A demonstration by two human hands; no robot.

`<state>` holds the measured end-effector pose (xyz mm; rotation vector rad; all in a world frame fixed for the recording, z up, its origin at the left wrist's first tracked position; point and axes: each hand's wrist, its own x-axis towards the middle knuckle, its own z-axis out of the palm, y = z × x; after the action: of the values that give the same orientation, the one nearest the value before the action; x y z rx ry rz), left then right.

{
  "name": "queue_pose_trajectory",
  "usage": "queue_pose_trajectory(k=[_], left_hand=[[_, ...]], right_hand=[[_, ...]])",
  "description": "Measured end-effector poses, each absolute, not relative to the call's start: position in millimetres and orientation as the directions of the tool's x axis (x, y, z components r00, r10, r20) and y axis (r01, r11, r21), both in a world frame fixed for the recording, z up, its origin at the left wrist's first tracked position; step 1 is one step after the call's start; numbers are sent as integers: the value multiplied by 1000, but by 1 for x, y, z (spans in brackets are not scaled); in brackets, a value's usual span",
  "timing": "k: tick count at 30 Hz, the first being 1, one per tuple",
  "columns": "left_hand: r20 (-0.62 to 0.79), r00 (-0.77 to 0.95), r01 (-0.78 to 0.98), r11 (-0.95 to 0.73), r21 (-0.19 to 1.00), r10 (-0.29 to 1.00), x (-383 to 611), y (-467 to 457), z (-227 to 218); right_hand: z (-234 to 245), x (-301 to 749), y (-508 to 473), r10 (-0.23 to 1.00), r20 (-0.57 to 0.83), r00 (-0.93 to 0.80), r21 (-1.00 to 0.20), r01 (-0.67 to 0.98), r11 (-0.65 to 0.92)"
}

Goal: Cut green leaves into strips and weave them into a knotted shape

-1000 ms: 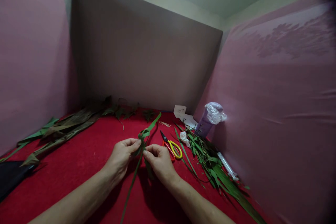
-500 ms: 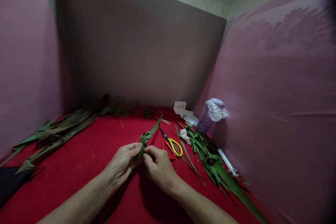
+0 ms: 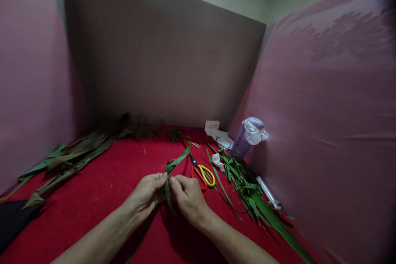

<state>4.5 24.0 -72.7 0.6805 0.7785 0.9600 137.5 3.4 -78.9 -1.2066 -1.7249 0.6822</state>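
My left hand [image 3: 148, 192] pinches a green leaf strip [image 3: 168, 192] between thumb and fingers, above the red cloth. One end of the strip rises to the upper right in a long blade; another part hangs down between my hands, and loops bunch at the pinch. My right hand [image 3: 188, 198] is closed just right of the strip, thumb and forefinger together; whatever those fingertips hold is hidden. Beyond that hand lie scissors [image 3: 202, 173] with one red and one yellow handle.
Cut green leaves [image 3: 244, 185] pile up at right beside a clear syringe [image 3: 268, 192]. Behind them stand a purple container [image 3: 243, 142] with crumpled plastic on top and white papers [image 3: 221, 137]. Long dried leaves [image 3: 77, 156] lie at left, near a dark cloth [image 3: 15, 218]. Pink and grey walls enclose the red surface.
The right fingertips have moved slightly off the leaf bundle. A strip end now hangs down between the hands, and the upper blade leans a little lower.
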Motion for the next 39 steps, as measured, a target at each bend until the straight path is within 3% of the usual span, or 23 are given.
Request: queue_pose_trajectory(k=[6, 13, 23, 39], left_hand=[[-282, 290, -398, 383, 833, 915, 8, 19, -67], [-210, 248, -291, 279, 915, 946, 6, 17, -61], [-199, 284, -175, 254, 951, 938, 3, 18, -62], [-156, 347, -36, 179, 983, 925, 0, 25, -70]], right_hand=[[-83, 139, 18, 988, 154, 5, -988, 1, 154], [-78, 143, 21, 997, 22, -77, -987, -161, 9], [-77, 145, 20, 994, -7, -113, -966, -257, -36], [-77, 148, 22, 987, -19, -157, -959, -278, -62]])
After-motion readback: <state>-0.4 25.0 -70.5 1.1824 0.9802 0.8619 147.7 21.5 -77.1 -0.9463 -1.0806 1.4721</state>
